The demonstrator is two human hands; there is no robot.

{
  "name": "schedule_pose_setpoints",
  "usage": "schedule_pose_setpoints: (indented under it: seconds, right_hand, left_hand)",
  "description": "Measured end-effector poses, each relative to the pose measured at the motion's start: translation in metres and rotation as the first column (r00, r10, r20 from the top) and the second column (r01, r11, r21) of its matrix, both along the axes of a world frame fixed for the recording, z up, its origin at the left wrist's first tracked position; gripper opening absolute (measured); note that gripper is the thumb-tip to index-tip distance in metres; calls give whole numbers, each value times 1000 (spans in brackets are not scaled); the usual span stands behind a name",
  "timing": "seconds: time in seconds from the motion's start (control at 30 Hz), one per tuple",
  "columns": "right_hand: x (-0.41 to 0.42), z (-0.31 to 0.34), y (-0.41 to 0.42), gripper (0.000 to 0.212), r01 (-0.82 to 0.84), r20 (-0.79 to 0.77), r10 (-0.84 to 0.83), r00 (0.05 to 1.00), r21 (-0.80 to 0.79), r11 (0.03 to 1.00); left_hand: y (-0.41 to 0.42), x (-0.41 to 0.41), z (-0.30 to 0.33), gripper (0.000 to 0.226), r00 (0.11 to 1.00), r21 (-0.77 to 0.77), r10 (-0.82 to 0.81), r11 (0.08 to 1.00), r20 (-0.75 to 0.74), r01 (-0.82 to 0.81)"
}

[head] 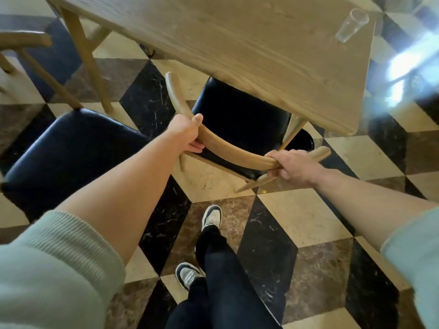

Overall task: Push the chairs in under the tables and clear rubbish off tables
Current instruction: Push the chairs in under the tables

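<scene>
A wooden chair (228, 150) with a curved backrest and black padded seat stands at the near edge of a light wooden table (249, 43), its seat partly under the tabletop. My left hand (187, 134) grips the left part of the backrest. My right hand (292, 167) grips the right end of the same rail. A clear plastic cup (351, 26) lies tipped on the table near its far right corner.
A second black-seated chair (69, 157) stands to the left, out from the table. Another wooden chair back (23, 40) shows at the far left. The floor is checkered marble tile. My feet (211, 217) are just behind the held chair.
</scene>
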State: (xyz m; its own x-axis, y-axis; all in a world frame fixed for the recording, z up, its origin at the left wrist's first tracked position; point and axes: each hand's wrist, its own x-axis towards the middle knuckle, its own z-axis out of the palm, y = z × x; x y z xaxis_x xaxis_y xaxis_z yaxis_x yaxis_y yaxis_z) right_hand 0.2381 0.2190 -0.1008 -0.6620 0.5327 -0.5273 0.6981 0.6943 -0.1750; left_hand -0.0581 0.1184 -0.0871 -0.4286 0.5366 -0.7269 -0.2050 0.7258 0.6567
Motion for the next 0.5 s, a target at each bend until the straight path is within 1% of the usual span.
schedule_pose_setpoints:
  seconds: [0.07, 0.1, 0.2, 0.27, 0.37, 0.4, 0.43, 0.47, 0.5]
  right_hand:
    - [-3, 1, 8, 36, 16, 8, -16, 1000, 11, 1000]
    - [-3, 2, 12, 37, 28, 36, -28, 999, 18, 999]
    - [6, 3, 24, 40, 79, 136, -82, 987, 30, 996]
    - [6, 6, 27, 42, 100, 212, -102, 972, 21, 995]
    - [-20, 18, 27, 43, 132, 331, -121, 936, -11, 991]
    - [-33, 24, 24, 53, 174, 333, -148, 931, -50, 984]
    - [-49, 31, 22, 69, 231, 299, -190, 935, -108, 967]
    - [-69, 37, 16, 83, 284, 233, -240, 942, -177, 942]
    - [-90, 42, 11, 90, 316, 163, -283, 945, -235, 919]
  left_hand:
    - [10, -4, 1, 56, 999, -7, -19, 1000, 34, 19]
    - [13, -7, 1, 56, 997, -15, -58, 998, 46, 58]
    - [14, -13, 0, 53, 978, -30, -192, 980, 82, 195]
    - [13, -21, 1, 50, 963, -23, -245, 968, 115, 249]
    - [8, -46, 0, 47, 940, -15, -311, 949, 138, 316]
    - [3, -55, 0, 45, 939, -26, -314, 947, 138, 321]
    - [-3, -66, -1, 46, 939, -36, -317, 945, 132, 324]
    - [-10, -81, -1, 47, 936, -52, -335, 938, 109, 342]
    - [-17, -97, 0, 48, 929, -73, -361, 927, 83, 367]
